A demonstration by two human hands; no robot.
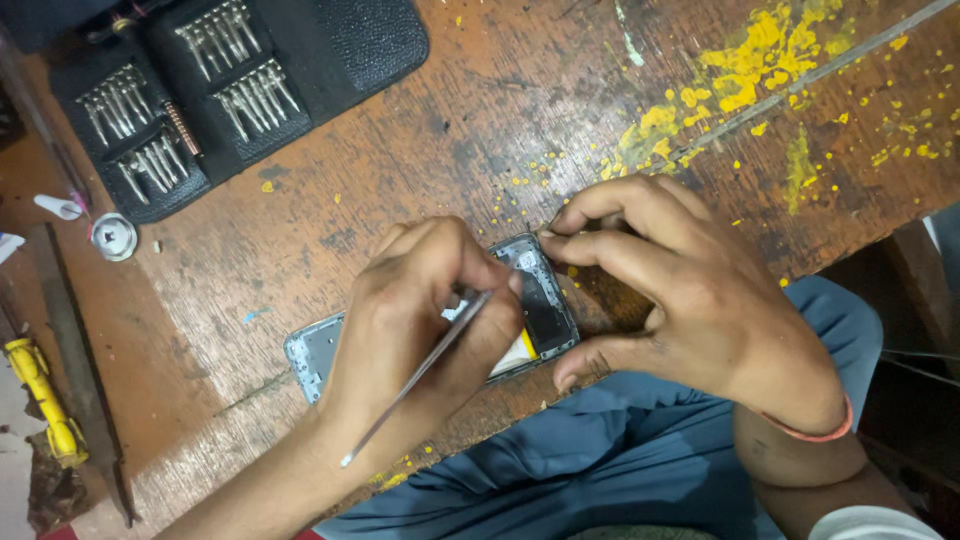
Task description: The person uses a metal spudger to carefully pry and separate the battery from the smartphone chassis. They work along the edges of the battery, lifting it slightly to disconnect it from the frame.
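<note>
The left hand (415,320) covered the middle of the opened phone (545,300) and the tip of the thin metal tool (420,370), while the bit case (200,80) ran off the top edge.

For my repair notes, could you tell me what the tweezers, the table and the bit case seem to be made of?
Tweezers: likely steel; thin, grey, with a bright sheen.
Table: worn wood; visible grain, scratches and yellow paint splatter.
Bit case: black, matte, textured, perhaps fabric or faux leather; the bits look like shiny metal.
</note>
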